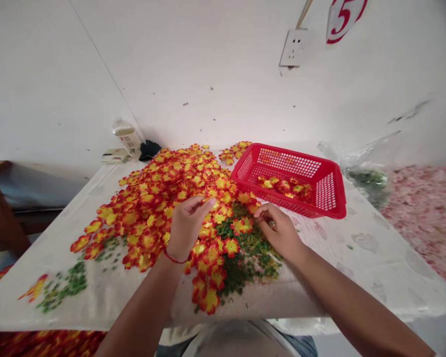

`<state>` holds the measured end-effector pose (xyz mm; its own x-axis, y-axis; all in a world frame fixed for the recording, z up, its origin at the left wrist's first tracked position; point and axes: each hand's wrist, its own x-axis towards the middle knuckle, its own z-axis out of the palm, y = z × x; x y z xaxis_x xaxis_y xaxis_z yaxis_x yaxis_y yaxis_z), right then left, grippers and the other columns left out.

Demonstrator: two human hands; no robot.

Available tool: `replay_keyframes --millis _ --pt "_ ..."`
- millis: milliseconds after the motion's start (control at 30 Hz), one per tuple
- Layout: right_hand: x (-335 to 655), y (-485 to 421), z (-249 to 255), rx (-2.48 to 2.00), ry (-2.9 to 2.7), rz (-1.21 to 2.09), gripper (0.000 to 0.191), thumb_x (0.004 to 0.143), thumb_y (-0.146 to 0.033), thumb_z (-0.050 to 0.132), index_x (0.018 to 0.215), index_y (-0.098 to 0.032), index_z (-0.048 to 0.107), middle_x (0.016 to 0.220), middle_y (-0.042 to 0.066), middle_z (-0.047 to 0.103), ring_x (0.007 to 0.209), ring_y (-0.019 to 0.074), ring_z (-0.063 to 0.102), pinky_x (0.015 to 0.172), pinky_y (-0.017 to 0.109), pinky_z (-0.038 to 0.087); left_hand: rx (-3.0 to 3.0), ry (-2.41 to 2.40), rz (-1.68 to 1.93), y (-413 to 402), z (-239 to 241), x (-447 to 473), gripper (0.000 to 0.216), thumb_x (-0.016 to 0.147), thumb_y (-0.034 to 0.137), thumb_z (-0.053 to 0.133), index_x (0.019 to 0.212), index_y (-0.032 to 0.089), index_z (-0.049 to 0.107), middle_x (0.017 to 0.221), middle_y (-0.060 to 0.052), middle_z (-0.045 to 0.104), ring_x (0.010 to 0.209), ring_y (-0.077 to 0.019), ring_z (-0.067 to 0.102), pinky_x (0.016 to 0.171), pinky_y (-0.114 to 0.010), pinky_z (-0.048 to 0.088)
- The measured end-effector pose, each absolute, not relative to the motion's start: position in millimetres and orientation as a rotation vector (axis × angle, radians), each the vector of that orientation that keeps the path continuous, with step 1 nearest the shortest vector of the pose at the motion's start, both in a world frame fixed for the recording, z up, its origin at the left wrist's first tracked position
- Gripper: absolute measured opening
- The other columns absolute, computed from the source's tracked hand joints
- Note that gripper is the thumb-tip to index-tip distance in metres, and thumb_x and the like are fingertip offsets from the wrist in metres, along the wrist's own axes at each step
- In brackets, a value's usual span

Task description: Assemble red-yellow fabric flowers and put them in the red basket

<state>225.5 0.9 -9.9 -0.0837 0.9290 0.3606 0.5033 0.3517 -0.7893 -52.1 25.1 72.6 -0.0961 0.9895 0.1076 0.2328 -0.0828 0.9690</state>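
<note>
A wide heap of red-and-yellow artificial flower blossoms (159, 193) covers the middle of the table. My left hand (188, 223) is over the heap, thumb and fingers brought together; whatever is between them blends with the blossoms behind. My right hand (278, 230) is closed in a pinch at the heap's right side, its fingertips on the edge of a red-and-yellow blossom (254, 207). Small green plastic pieces (249, 253) lie between and below my hands. Just beyond my right hand stands a red plastic basket (336, 198) with several blossoms (282, 186) inside.
A white patterned cloth covers the table (360, 267). More green pieces (72, 282) lie at left. A plastic bottle (128, 136), a small box (114, 155) and black cloth (149, 149) stand by the wall. Clear bags (371, 173) and pink petals (419, 208) are at right.
</note>
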Motion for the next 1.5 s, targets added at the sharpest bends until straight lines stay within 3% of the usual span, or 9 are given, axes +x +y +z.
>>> replay_keyframes --millis 133,300,467,633,767,867,1267,1367,1500 --pt "225 1 -9 -1.278 -1.721 0.609 0.020 0.098 -0.014 0.062 0.110 -0.029 0.069 0.099 0.002 0.077 0.084 0.0235 0.072 0.077 0.035 0.053 1.430 1.416 1.229 22 81 -49 0.053 0.091 0.052 0.080 0.066 0.021 0.044 0.066 0.005 0.030 0.063 -0.0101 0.025 0.055 -0.027 0.020" --pt "225 1 -7 -1.263 -1.720 0.594 0.022 0.097 -0.013 0.061 0.109 -0.029 0.068 0.097 0.001 0.075 0.082 0.0224 0.070 0.077 0.035 0.053 1.356 1.444 1.178 16 88 -45 0.032 0.080 0.049 0.088 0.087 0.018 0.084 0.075 0.000 0.065 0.071 -0.0143 0.054 0.062 -0.024 0.041" --pt "225 1 -6 -1.254 -1.724 0.585 0.021 0.096 -0.012 0.062 0.109 -0.028 0.069 0.098 0.002 0.076 0.081 0.0217 0.070 0.075 0.034 0.053 1.251 1.332 1.148 7 97 -40 0.036 0.072 0.043 0.096 0.097 0.017 0.090 0.091 -0.005 0.083 0.080 -0.0190 0.070 0.071 -0.025 0.053" --pt "225 0 -4 -1.267 -1.727 0.586 0.021 0.097 -0.014 0.062 0.111 -0.028 0.069 0.102 0.003 0.078 0.085 0.0226 0.072 0.078 0.035 0.054 1.360 1.347 1.165 0 105 -36 0.030 0.080 0.046 0.091 0.084 0.018 0.084 0.078 -0.001 0.073 0.071 -0.0152 0.061 0.063 -0.024 0.045" --pt "224 0 -2 -1.276 -1.727 0.592 0.021 0.098 -0.013 0.062 0.110 -0.028 0.069 0.101 0.003 0.078 0.084 0.0224 0.072 0.079 0.035 0.055 1.524 1.408 1.175 -6 110 -34 0.051 0.089 0.047 0.083 0.062 0.020 0.049 0.062 0.004 0.035 0.060 -0.0098 0.031 0.054 -0.026 0.022" --pt "223 0 -1 -1.268 -1.733 0.584 0.021 0.097 -0.013 0.062 0.110 -0.028 0.069 0.101 0.004 0.078 0.084 0.0222 0.072 0.079 0.035 0.055 1.583 1.413 1.156 -12 116 -31 0.056 0.093 0.047 0.078 0.065 0.021 0.037 0.066 0.004 0.027 0.062 -0.0106 0.025 0.055 -0.028 0.019" --pt "223 -1 -2 -1.291 -1.724 0.593 0.017 0.099 -0.016 0.063 0.109 -0.027 0.069 0.099 0.003 0.077 0.079 0.0213 0.068 0.073 0.034 0.051 1.568 1.379 1.297 -27 144 -19 0.046 0.091 0.040 0.073 0.061 0.021 0.044 0.063 0.003 0.033 0.061 -0.0113 0.027 0.054 -0.027 0.031" --pt "223 -1 -3 -1.286 -1.730 0.582 0.018 0.099 -0.015 0.063 0.109 -0.028 0.069 0.100 0.003 0.078 0.080 0.0218 0.068 0.075 0.035 0.052 1.549 1.385 1.305 -30 146 -17 0.048 0.089 0.040 0.075 0.057 0.022 0.044 0.059 0.002 0.038 0.058 -0.0115 0.036 0.056 -0.026 0.040" --pt "224 -1 -4 -1.282 -1.733 0.582 0.018 0.100 -0.015 0.063 0.111 -0.029 0.069 0.101 0.003 0.078 0.081 0.0221 0.069 0.076 0.035 0.053 1.487 1.376 1.314 -29 144 -17 0.029 0.084 0.038 0.080 0.063 0.022 0.068 0.063 -0.001 0.062 0.063 -0.0164 0.060 0.060 -0.027 0.053"
